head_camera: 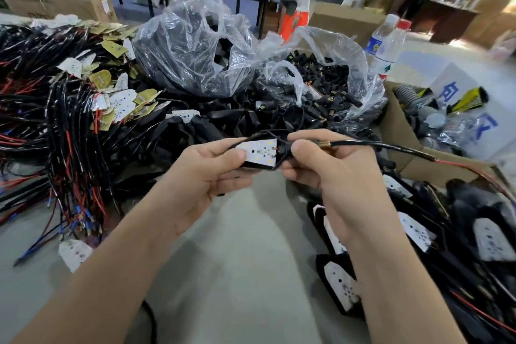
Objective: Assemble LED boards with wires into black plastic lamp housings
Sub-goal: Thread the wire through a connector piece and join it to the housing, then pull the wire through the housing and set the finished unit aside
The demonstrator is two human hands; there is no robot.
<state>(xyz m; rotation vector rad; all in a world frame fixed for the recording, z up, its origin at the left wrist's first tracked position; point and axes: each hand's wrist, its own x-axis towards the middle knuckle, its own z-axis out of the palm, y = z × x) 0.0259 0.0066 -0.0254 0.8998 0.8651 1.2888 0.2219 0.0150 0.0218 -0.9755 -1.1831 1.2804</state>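
My left hand (pixel 208 173) pinches the LED board (pixel 258 151) by its edges in the black housing (pixel 251 169) at frame centre, right hand (pixel 321 167) clamped on the wire (pixel 371 144) trailing toward 3 o'clock; board seems light, stiff, fragile at solder joints, wire floppy.

The LED board (pixel 258 152) is white, dotted with pale yellow squares and small black specks, over a black housing (pixel 252 168). Its wire (pixel 377 146) is black with a brass-coloured collar and a red strand showing. The heaped leads (pixel 69 148) are black and red, blue-tipped
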